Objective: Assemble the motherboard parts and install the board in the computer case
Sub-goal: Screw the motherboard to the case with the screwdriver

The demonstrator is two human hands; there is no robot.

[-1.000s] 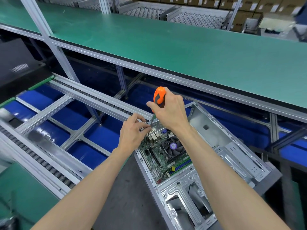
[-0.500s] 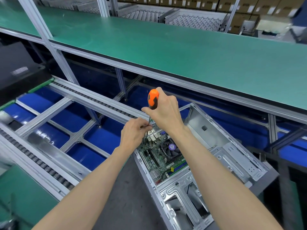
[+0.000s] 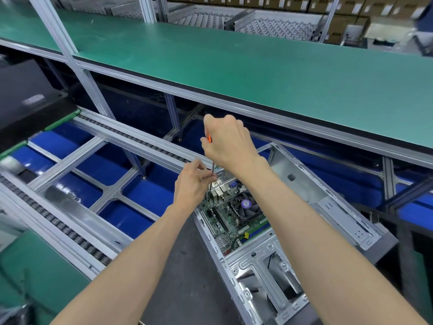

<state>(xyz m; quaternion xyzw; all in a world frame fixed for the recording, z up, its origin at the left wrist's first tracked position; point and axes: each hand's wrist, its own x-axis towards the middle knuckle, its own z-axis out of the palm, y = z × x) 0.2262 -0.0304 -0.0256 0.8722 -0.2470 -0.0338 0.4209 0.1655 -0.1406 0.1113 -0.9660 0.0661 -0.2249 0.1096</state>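
A grey metal computer case [image 3: 328, 207] lies open on its side at the lower right. Inside it sits the green motherboard [image 3: 225, 219] with a black cooler fan [image 3: 244, 205]. My right hand [image 3: 229, 144] grips the orange handle of a screwdriver [image 3: 212, 174], almost all of it hidden in the fist. The shaft points down to the board's far left corner. My left hand [image 3: 192, 184] pinches the shaft near its lower end. The tip and any screw are hidden behind my fingers.
A long green workbench top [image 3: 257, 66] runs across above the case. To the left, grey roller rails [image 3: 70, 233] and aluminium frame bars cross over blue floor panels. A green mat [image 3: 28, 273] lies at the lower left. Cardboard boxes line the back.
My right hand has closed over the orange handle, so less of it shows. Both hands stay at the board's far left corner; the view has shifted slightly.
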